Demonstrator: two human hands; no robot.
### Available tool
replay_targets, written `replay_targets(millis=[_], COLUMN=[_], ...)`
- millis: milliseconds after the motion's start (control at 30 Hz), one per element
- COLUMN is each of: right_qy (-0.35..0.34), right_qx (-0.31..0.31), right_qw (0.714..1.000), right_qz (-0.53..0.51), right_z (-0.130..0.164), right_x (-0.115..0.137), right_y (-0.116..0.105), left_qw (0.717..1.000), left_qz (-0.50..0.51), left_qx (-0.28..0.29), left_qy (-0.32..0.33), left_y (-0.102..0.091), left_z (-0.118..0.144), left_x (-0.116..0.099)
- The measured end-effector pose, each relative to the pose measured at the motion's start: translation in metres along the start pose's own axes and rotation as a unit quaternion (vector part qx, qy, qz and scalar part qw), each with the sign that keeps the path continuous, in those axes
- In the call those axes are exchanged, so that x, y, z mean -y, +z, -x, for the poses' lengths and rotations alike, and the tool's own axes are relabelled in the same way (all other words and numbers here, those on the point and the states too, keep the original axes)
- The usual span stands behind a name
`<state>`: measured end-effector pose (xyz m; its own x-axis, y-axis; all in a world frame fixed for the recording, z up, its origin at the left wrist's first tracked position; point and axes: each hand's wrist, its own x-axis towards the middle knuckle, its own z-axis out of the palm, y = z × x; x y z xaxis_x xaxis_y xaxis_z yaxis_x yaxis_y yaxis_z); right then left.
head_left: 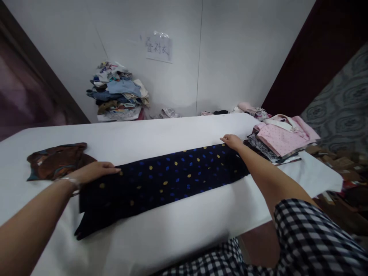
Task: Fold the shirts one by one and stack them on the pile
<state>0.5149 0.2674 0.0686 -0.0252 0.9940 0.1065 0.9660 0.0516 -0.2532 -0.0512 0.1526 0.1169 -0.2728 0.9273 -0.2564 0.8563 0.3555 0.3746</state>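
Note:
A dark navy shirt (pixel 175 172) with blue and yellow leaf-like spots lies as a long, narrow folded strip across the white table (pixel 161 237). At its far left edge, my left hand (pixel 93 172) is closed on the cloth, thumb pointing right along the edge. My right hand (pixel 232 142) grips the far edge near the right end, thumb and fingers together. Two layers part slightly at the strip's lower left corner. Beyond my left wrist rests a crumpled brown garment (pixel 59 159) with teal trim.
Folded clothes, a pink dotted shirt (pixel 284 134) on top, form a stack at the table's right end. A tall clothes pile (pixel 120 94) stands behind the table by the wall. More clothes (pixel 250 109) lie past the far edge. A handwritten paper sign (pixel 159 48) hangs on the wall.

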Motion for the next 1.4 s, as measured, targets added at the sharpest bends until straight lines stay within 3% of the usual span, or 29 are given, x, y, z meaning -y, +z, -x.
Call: replay_targets(millis=[67,167,333,433,533,600,767,800,900,967,1033,1100,1167,1267,1400], right_qy=[0.018,0.003,-0.166,-0.226,-0.198,-0.173,-0.176,-0.176,-0.165,-0.139,-0.086,-0.052,-0.054,-0.044,-0.030], right_qx=[-0.021,-0.037,-0.072,0.005,0.133,0.168,0.141,0.146,0.135,0.064,-0.023,-0.071,-0.047,0.057,0.053], right_qw=[1.000,0.999,0.983,0.974,0.971,0.970,0.973,0.972,0.971,0.978,0.987,0.990,0.995,0.997,0.995], right_qz=[0.011,0.008,-0.028,-0.029,-0.026,-0.031,-0.051,-0.059,-0.110,-0.139,-0.137,-0.107,-0.067,0.005,0.081], right_z=[-0.005,-0.004,0.027,0.054,0.067,0.068,0.071,0.073,0.076,0.076,0.076,0.078,0.083,0.094,0.100], right_x=[0.010,0.021,0.041,0.057,0.069,0.071,0.069,0.067,0.058,0.048,0.037,0.028,0.023,0.022,0.015], right_y=[0.007,0.013,0.030,0.048,0.061,0.062,0.056,0.055,0.052,0.047,0.040,0.036,0.037,0.051,0.077], left_qw=[0.999,1.000,0.998,0.997,0.993,0.987,0.925,0.920,0.923,0.919,0.918,0.927,0.942,0.960,0.956], left_qz=[-0.036,-0.014,-0.014,-0.072,-0.118,-0.157,-0.279,-0.288,-0.318,-0.336,-0.342,-0.327,-0.290,-0.230,-0.199], left_qx=[0.036,-0.019,-0.047,-0.031,0.014,0.001,-0.210,-0.210,-0.122,-0.082,-0.076,-0.070,-0.064,-0.074,-0.134], left_qy=[-0.002,-0.003,0.027,0.019,0.022,0.042,0.151,0.165,0.182,0.187,0.184,0.173,0.154,0.137,0.169], left_y=[0.016,0.040,0.056,0.055,0.054,0.056,0.078,0.085,0.101,0.105,0.106,0.105,0.105,0.106,0.112], left_z=[-0.013,-0.019,-0.017,-0.020,-0.025,-0.024,-0.009,-0.006,-0.002,-0.004,-0.007,-0.009,-0.008,-0.001,0.023], left_x=[0.004,0.009,0.011,0.011,0.011,0.010,0.011,0.012,0.020,0.023,0.024,0.021,0.016,0.006,-0.007])
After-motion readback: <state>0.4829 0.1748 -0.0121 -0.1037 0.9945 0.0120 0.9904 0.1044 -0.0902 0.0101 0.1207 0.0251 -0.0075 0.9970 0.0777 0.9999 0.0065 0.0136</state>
